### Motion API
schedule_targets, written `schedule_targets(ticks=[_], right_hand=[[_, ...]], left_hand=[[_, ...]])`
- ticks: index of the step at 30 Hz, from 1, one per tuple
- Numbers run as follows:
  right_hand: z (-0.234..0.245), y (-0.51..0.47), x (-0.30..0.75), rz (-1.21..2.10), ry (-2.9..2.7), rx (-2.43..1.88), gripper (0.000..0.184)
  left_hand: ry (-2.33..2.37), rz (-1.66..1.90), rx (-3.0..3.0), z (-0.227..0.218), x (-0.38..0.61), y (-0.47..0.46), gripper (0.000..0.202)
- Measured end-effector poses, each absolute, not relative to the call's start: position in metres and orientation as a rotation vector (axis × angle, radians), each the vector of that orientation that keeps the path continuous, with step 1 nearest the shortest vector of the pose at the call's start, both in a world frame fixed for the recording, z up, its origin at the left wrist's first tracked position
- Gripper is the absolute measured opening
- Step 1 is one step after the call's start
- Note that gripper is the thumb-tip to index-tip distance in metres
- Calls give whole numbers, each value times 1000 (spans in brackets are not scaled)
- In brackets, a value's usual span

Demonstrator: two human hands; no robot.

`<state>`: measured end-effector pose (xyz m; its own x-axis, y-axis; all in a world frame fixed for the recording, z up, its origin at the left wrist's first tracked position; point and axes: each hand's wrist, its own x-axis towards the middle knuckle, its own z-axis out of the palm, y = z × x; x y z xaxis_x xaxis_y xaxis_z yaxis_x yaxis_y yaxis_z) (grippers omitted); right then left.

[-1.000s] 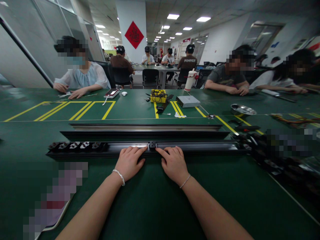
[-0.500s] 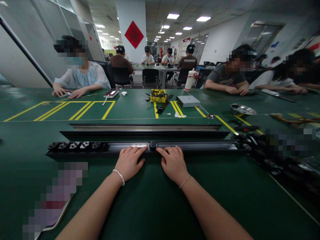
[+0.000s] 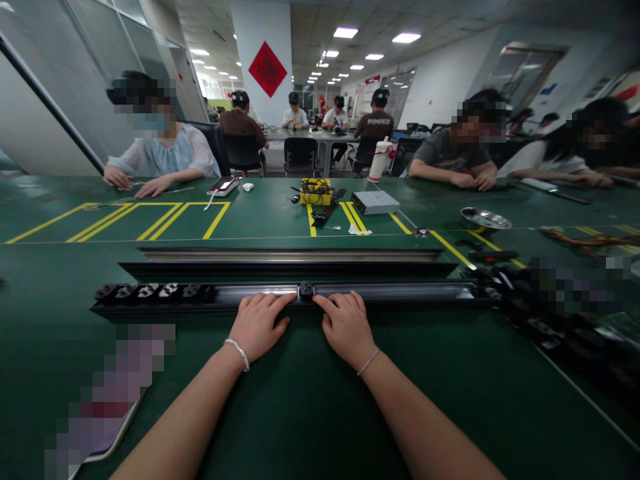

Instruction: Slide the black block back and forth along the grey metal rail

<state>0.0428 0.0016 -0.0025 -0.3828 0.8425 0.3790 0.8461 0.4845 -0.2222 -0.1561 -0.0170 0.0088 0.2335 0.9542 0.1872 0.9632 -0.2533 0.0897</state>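
A long black rail lies across the green table in front of me. A small black clip sits in the rail's channel at the middle. My left hand rests flat on the rail's near edge, fingers stretched toward the clip from the left. My right hand lies flat on the other side, its index finger reaching the clip. Several small black and white clips sit in a row at the rail's left end.
Two more long rails lie just behind. A yellow box, a grey box and a metal bowl stand farther back. A pile of dark parts lies at the right. Other people sit across the table.
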Motion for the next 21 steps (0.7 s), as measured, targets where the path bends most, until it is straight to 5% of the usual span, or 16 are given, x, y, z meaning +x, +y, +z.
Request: schedule_targets(ticks=[21], right_hand=[[-5, 2, 43, 3, -2263, -1375, 38]], left_hand=[[-1883, -289, -2442, 7, -157, -16, 46]])
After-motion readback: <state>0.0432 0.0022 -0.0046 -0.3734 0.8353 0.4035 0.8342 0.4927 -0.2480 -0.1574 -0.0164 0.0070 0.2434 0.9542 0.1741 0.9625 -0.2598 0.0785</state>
